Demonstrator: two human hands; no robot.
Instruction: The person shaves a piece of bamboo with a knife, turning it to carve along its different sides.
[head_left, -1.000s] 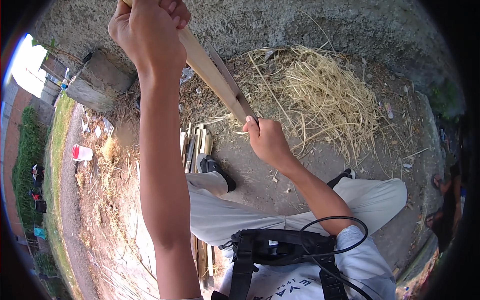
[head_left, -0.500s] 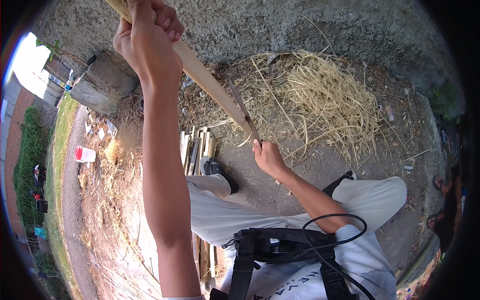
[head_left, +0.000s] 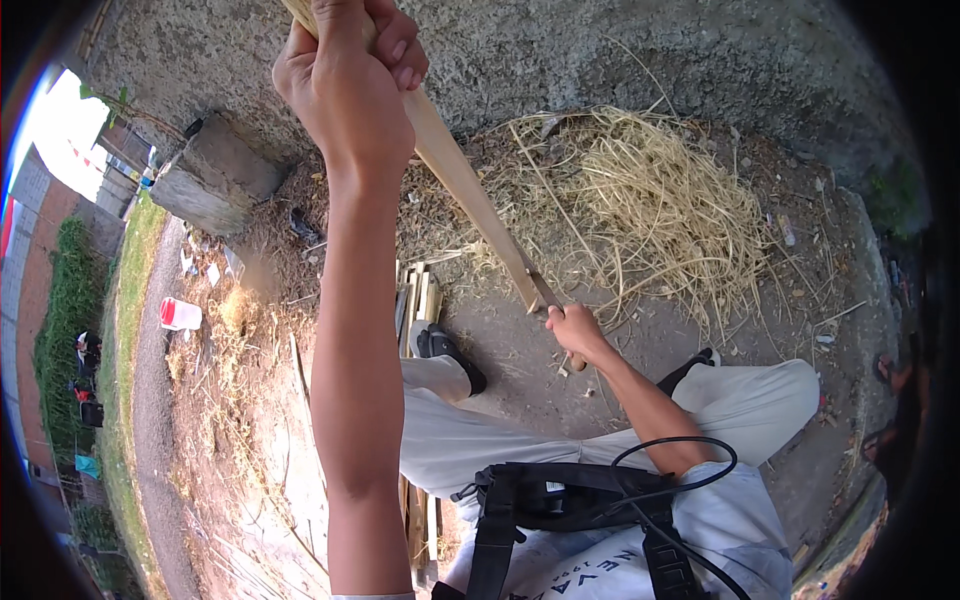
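High in front of me, my left hand (head_left: 350, 90) is wrapped round the upper part of a long, pale bamboo strip (head_left: 465, 185). The strip slants down to the right, its lower end hanging above the ground. My right hand (head_left: 577, 332) grips the handle of a knife (head_left: 545, 290); the wooden butt shows below my fist. The blade lies against the strip close to its lower end. How deep the edge sits in the wood is too small to tell.
A heap of curled shavings (head_left: 680, 205) lies by the rough wall (head_left: 560, 60). Split strips (head_left: 425, 300) are stacked beside my left foot (head_left: 450, 355). A stone block (head_left: 220, 180) and a red-and-white container (head_left: 180, 314) are at left. Another person's feet (head_left: 885, 370) show at far right.
The knife has slid down along the strip toward its lower end, with my right hand moving down and right. My left hand and the strip sit farther right in the picture.
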